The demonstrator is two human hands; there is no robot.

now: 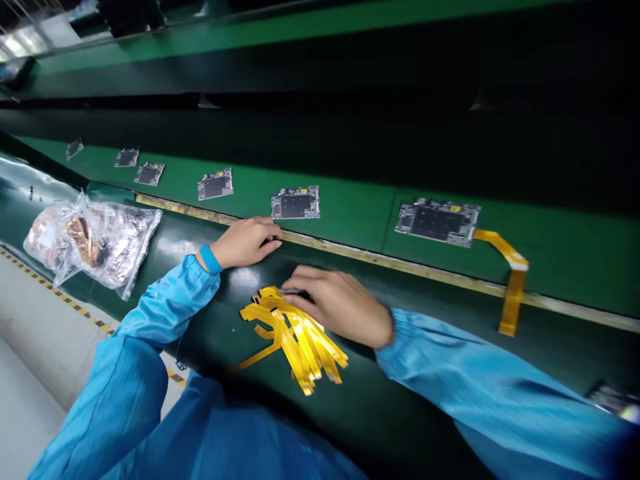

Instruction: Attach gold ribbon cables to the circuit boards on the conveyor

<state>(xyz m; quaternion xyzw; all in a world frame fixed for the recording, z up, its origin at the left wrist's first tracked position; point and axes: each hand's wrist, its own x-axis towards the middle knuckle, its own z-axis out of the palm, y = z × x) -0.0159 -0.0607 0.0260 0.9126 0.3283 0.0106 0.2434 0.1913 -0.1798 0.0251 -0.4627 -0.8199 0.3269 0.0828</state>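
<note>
A pile of yellow flex ribbon strips (295,337) lies on the dark green bench in front of me. My right hand (340,307) rests on the far side of the pile, fingers curled and pinching something thin and dark at the strips' top. My left hand (247,241) lies on the bench edge, fingers curled, just below a grey circuit board (295,203) on the green conveyor belt. Another board (437,222) to the right has a yellow ribbon (510,280) hanging off it onto the bench.
Several more boards (215,184) sit spaced along the belt (350,207) toward the far left. A clear plastic bag of coppery parts (90,243) lies on the bench's left end. A brass-coloured rail (380,261) divides belt from bench.
</note>
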